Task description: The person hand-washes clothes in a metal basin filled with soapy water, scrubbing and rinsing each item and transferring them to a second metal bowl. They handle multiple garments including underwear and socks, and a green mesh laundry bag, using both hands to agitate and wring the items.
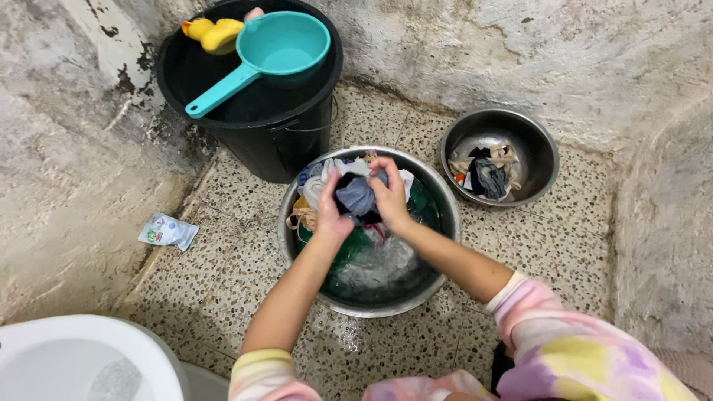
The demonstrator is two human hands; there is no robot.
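Note:
A large steel basin [443, 223] sits on the speckled floor, holding soapy water and several wet clothes. My left hand [331, 210] and my right hand [389, 194] both grip a blue-grey garment [356, 196] above the pile, pressing it between them. White, green and beige clothes lie around it in the basin. My sleeves are pushed up, pastel tie-dye in colour.
A black bucket [293, 134] stands at the back with a teal scoop [276, 50] and a yellow rubber duck [213, 33] on it. A smaller steel bowl [532, 141] with wrung clothes sits right. A detergent sachet [168, 232] lies left; a white tub [89, 356] is near left. Rough walls close in.

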